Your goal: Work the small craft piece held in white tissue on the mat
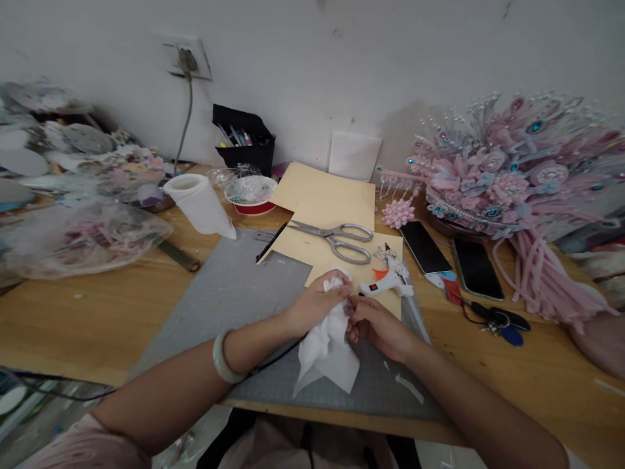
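My left hand (pixel 319 303), with a pale bangle on the wrist, is closed around a crumpled white tissue (pixel 329 348). The loose end of the tissue hangs down over the grey cutting mat (pixel 209 312). My right hand (pixel 378 322) meets the left at the tissue's right side, fingers curled inward. What those fingertips grip is hidden and dark. Just beyond the hands lies a white glue gun (pixel 388 282) with an orange trigger. Large metal scissors (pixel 336 236) rest farther back on sheets of tan card (pixel 336 195).
A tissue roll (pixel 199 203), a red-rimmed bowl (pixel 254 195) and a black pen box (pixel 247 146) stand at the back. Two phones (pixel 426 247) and keys (pixel 495 319) lie right, near a pink beaded headdress (pixel 493 176). Plastic-wrapped pieces (pixel 92 238) fill the left.
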`<control>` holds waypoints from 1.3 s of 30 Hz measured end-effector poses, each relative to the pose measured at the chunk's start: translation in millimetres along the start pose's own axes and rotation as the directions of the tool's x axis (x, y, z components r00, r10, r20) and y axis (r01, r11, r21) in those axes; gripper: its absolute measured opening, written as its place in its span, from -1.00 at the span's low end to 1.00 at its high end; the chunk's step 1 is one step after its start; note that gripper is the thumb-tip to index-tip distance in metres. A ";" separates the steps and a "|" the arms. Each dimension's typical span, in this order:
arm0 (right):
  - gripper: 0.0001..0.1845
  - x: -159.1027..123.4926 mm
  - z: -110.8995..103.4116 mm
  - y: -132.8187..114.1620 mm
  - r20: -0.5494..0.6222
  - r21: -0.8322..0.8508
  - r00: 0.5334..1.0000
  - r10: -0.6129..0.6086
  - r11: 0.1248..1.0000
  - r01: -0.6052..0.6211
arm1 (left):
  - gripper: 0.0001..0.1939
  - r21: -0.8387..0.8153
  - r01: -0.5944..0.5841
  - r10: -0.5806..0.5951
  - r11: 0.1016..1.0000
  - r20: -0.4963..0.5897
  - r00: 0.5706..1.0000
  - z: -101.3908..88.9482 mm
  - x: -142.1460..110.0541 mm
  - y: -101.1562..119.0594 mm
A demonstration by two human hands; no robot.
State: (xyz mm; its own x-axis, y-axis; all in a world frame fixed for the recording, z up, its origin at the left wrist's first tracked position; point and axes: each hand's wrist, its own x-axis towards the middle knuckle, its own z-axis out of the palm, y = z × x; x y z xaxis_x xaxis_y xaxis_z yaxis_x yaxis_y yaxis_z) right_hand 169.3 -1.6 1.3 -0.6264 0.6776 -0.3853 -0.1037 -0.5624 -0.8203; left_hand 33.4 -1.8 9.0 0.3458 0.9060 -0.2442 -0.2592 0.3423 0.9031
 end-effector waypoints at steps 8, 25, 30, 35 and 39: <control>-0.90 -0.1 -2.4 -0.5 0.090 0.100 0.996 -0.008 0.995 -0.001 | -0.77 -0.008 -0.049 0.049 0.999 0.025 0.999 1.2 -2.5 -0.8; -0.89 -1.8 0.2 -1.6 0.072 0.022 0.997 -0.004 1.000 0.002 | -0.75 0.043 -0.034 0.035 0.998 -0.006 0.999 0.0 -1.2 -2.8; -0.90 -2.5 2.3 -1.9 0.078 0.013 0.997 -0.005 1.000 0.004 | -0.80 0.224 -0.103 0.112 0.969 -0.029 0.993 -2.1 -1.5 -5.8; -0.91 -1.2 5.2 -0.8 0.000 -0.065 1.000 0.014 0.998 -0.014 | -0.86 0.379 -0.157 0.195 0.912 -0.066 0.978 -2.4 -3.4 -4.2; -0.94 -0.5 5.3 0.4 -0.032 -0.080 0.999 0.010 0.997 -0.012 | -0.84 0.213 -0.086 0.091 0.973 -0.014 0.996 -1.5 -3.5 -1.9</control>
State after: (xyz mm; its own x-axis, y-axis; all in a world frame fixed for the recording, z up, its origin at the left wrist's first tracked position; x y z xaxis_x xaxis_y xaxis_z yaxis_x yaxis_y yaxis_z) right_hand 165.4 -4.7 3.4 -0.6026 0.6868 -0.4064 -0.0336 -0.5306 -0.8470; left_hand 31.3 -5.2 7.7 0.3080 0.9367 -0.1663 -0.0902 0.2028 0.9751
